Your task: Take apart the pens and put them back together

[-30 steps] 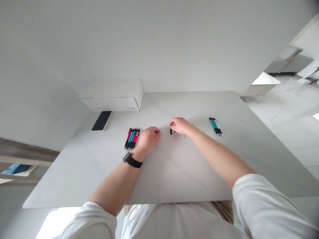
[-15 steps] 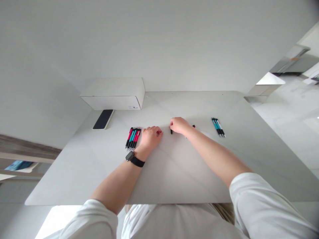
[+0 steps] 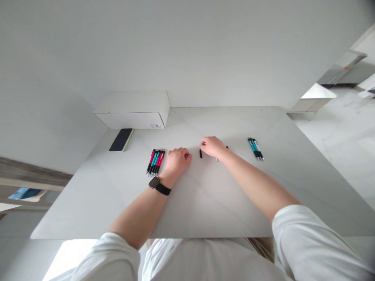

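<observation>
My left hand (image 3: 178, 159) rests on the table with its fingers curled; a tiny pale tip shows at the fingertips, too small to name. Beside it on the left lies a row of several red and teal pens (image 3: 156, 162). My right hand (image 3: 211, 146) is closed over the middle of the table, and whatever it may hold is hidden. Just below its fingers lies a short black pen grip (image 3: 200, 153). Under the right wrist, a small silvery part (image 3: 217, 159) and a dark end (image 3: 227, 147) peek out, mostly covered by the arm.
More teal and white pens (image 3: 256, 148) lie together on the right of the white table (image 3: 205, 210). A phone (image 3: 121, 140) lies at the left, in front of a long white box (image 3: 131, 111) against the wall.
The black grip now lies apart from my right fingers, which have shifted slightly up from it. More of the silvery part shows under the wrist. My left hand stays almost in place.
</observation>
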`<action>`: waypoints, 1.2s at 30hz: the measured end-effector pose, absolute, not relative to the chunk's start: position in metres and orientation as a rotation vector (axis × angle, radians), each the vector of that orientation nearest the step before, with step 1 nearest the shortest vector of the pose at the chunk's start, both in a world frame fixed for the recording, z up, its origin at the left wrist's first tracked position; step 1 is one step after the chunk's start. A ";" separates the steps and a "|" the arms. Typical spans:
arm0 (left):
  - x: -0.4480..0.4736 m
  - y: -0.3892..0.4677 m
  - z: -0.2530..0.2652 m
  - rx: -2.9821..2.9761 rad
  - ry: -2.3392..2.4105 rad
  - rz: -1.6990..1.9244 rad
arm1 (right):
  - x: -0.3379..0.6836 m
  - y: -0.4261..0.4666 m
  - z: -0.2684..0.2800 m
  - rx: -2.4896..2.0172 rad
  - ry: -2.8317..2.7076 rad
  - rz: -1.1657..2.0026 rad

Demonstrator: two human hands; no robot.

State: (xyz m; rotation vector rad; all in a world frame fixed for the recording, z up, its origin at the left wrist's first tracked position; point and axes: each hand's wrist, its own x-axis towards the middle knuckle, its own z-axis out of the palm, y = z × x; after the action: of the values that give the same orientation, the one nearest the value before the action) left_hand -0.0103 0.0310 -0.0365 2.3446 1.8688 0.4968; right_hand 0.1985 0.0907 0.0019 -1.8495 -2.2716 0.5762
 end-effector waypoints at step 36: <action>-0.008 0.009 -0.015 2.391 1.540 0.755 | 0.254 -0.030 -0.012 -1.404 -2.041 1.491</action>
State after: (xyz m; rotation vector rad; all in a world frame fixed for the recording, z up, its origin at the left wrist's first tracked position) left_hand -0.0077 0.0090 -0.0155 2.3905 1.5403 0.7549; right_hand 0.2542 -0.0304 -0.0117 -1.4038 -2.0409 1.4905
